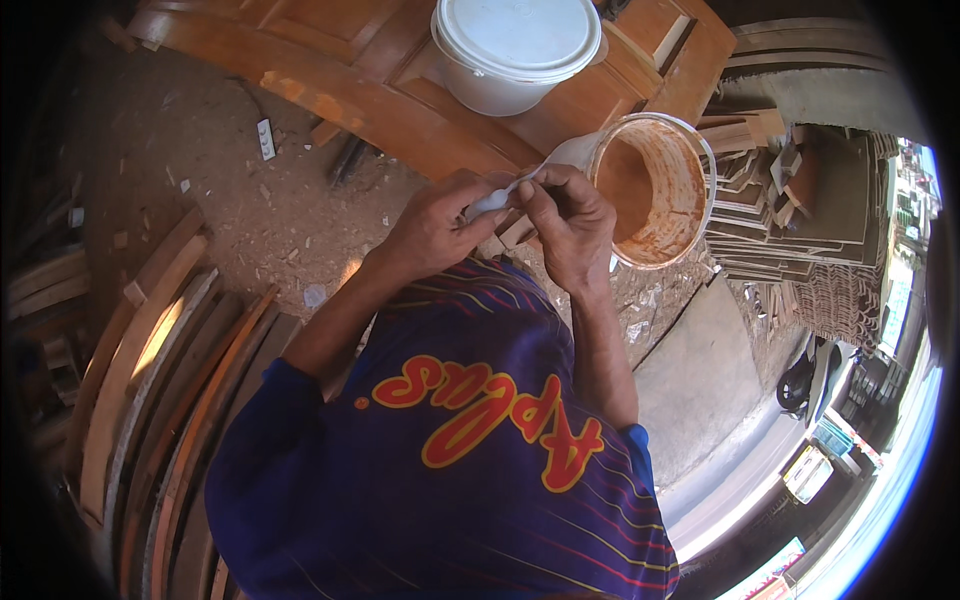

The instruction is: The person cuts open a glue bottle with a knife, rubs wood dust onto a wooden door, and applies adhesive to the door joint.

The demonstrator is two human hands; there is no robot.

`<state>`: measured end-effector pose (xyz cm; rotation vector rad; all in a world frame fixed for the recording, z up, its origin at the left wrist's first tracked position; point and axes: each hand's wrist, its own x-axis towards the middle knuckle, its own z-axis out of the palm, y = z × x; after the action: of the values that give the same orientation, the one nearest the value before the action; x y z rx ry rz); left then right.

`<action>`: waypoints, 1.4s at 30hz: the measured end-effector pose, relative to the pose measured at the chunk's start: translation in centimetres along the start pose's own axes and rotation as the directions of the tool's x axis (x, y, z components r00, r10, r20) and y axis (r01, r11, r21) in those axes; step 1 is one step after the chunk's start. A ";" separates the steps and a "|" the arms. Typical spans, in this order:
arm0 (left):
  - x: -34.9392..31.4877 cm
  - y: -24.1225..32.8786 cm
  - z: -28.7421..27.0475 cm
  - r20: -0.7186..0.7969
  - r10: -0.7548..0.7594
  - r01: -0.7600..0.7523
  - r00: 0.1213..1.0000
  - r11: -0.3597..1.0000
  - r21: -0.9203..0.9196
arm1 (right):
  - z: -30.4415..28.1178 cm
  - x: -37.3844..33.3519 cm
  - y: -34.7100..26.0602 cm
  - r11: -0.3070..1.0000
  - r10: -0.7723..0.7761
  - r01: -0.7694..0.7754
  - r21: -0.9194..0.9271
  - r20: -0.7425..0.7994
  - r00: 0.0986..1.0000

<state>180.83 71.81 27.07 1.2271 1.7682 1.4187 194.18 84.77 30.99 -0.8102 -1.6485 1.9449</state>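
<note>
In front of my chest, my left hand (435,225) and my right hand (572,220) come close together at fingertip height. Between them is a small pale whitish piece (487,204), rounded at one end, with a thin strip running toward my right fingers. Its kind I cannot make out. The left fingers curl round the rounded end, while the right thumb and forefinger pinch the thin part. Just beyond my right hand stands an open white bucket (702,190), smeared inside and holding reddish-brown stuff (625,185).
A brown panelled wooden door (400,115) lies ahead, bearing a white lidded bucket (500,85). Curved wooden strips (150,400) lean at the left. Stacked thin boards (780,225) stand at the right. A white power strip (266,139) lies on the dirt floor among shavings.
</note>
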 end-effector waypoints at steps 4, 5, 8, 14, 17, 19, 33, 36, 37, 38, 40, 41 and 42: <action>0.6 0.6 -0.6 0.070 0.089 -0.094 0.994 0.992 0.079 | -1.3 0.4 -1.4 0.992 0.125 -0.123 -0.021 0.097 0.988; 0.8 1.0 -0.5 0.076 0.087 -0.093 0.993 0.993 0.075 | -1.5 0.5 -1.5 0.986 0.136 -0.147 0.084 0.128 0.983; 1.4 2.4 0.4 0.106 0.121 -0.111 0.987 0.990 -0.091 | -2.8 -0.1 -1.6 0.996 -0.064 0.059 0.069 0.082 0.995; 2.1 6.1 3.1 0.261 0.001 0.064 0.965 0.969 -0.240 | -5.7 -3.2 -5.2 1.000 -0.003 0.000 0.030 0.082 0.997; 2.1 7.0 5.0 0.234 0.069 -0.032 0.970 0.987 -0.158 | -7.8 -4.7 -6.3 0.988 -0.118 0.127 -0.091 0.100 0.988; 2.4 7.2 6.7 0.238 0.259 -0.250 0.936 0.966 -0.070 | -9.5 -6.8 -7.2 0.986 -0.122 0.126 -0.112 0.050 0.991; 0.1 17.4 22.3 0.476 0.317 -0.203 0.820 0.939 -0.276 | -22.2 -19.8 -6.9 0.960 -0.278 0.280 -0.012 -0.177 0.944; 0.0 17.7 25.3 0.501 0.344 -0.244 0.794 0.936 -0.255 | -24.1 -21.5 -6.9 0.948 -0.317 0.314 -0.054 -0.267 0.910; -0.1 18.1 26.0 0.488 0.319 -0.228 0.812 0.944 -0.238 | -25.0 -21.8 -6.6 0.953 -0.301 0.302 -0.036 -0.244 0.922; -0.2 18.5 26.4 0.490 0.308 -0.222 0.815 0.948 -0.227 | -25.7 -21.9 -6.2 0.946 -0.323 0.307 -0.102 -0.242 0.915; -0.1 18.3 27.2 0.485 0.285 -0.207 0.827 0.956 -0.207 | -27.1 -21.6 -5.8 0.938 -0.338 0.309 -0.158 -0.225 0.914; 0.0 17.6 27.6 0.497 0.214 -0.123 0.841 0.970 -0.209 | -27.6 -21.1 -5.7 0.951 -0.298 0.271 -0.152 -0.201 0.933; -0.1 17.0 27.9 0.501 0.137 -0.032 0.855 0.976 -0.213 | -28.3 -20.4 -5.5 0.962 -0.251 0.227 -0.148 -0.168 0.953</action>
<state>209.86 84.47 35.21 1.4257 1.1909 1.1363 228.34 92.00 36.23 -0.7724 -1.6850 1.5638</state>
